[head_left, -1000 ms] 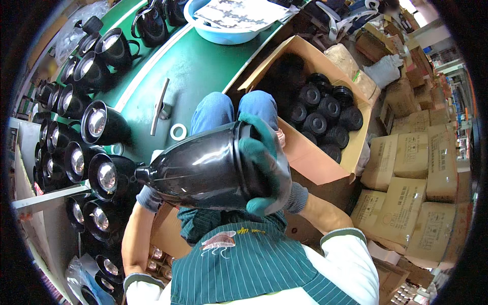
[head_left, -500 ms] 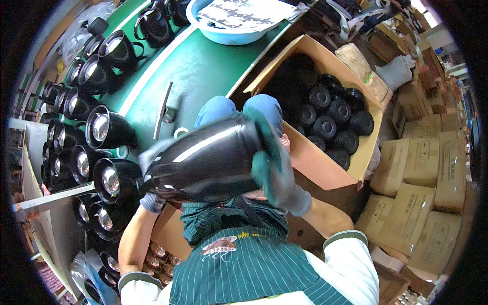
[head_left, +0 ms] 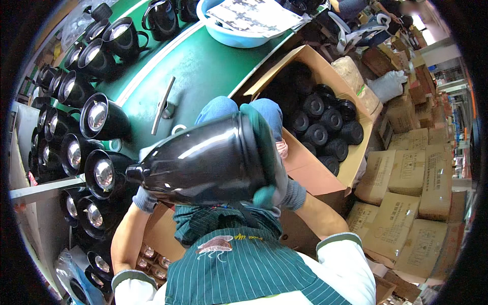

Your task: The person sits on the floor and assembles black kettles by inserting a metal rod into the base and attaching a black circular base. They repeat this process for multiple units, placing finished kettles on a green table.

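Note:
A glossy black thermos jug lies on its side above my lap, its narrow spout end to the left and its wide ribbed end to the right. My right hand, in a grey glove with a green coated palm, grips round the wide end. Most of my left hand is hidden behind the jug; its grey cuff shows below and a bit of pale glove above, and it holds the spout end. On the green table, just beyond, rest a metal bar and a small white ring.
Rows of black jugs with silvery inner liners crowd the left. A cardboard box of round black caps stands at my right, with stacked cartons farther right. A blue basin holds printed sheets at the far table edge.
The jug has swung slightly, its spout end now showing clearly farther left. My right hand has shifted around the wide end. The surroundings have moved a little as my head turned.

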`<act>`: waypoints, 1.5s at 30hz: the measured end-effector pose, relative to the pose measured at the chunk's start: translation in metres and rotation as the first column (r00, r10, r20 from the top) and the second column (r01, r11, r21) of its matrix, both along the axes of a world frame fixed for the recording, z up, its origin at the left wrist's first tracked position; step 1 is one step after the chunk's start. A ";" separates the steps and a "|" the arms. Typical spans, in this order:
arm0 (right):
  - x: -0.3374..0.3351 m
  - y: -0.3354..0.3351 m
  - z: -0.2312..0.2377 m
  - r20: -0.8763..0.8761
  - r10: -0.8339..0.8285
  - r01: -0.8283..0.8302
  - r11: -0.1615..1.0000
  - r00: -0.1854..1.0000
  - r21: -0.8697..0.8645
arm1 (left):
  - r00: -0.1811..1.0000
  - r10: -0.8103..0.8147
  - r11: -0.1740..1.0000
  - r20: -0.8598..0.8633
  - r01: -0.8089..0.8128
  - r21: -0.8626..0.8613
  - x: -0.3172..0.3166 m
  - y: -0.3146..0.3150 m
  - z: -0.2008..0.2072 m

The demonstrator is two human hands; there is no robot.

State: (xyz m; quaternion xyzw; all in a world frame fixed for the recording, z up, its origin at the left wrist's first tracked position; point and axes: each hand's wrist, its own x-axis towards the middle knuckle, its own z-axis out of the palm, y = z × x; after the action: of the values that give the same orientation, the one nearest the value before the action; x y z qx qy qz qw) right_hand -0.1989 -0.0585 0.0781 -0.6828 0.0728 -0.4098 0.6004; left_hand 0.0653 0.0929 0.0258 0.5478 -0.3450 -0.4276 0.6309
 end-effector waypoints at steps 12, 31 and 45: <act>0.006 -0.007 0.023 -0.170 0.009 -0.090 0.876 0.985 -0.475 | 0.987 0.041 0.998 0.158 -0.034 -0.052 0.005 0.001 0.009; -0.025 0.023 0.032 -0.180 -0.030 0.094 0.930 0.983 0.355 | 0.761 0.145 0.970 0.633 0.016 -0.243 -0.032 -0.015 0.087; -0.035 -0.045 0.023 -0.537 -0.143 -0.123 0.895 0.831 -0.428 | 0.312 -0.010 0.907 0.950 -0.398 0.141 0.027 -0.080 -0.029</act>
State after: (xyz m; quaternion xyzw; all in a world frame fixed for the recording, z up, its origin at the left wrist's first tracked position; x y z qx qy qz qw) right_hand -0.2341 -0.1036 0.1014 -0.8904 0.1520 -0.2025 0.3782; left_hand 0.0919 0.0127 -0.0034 0.8326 -0.4913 -0.0077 0.2556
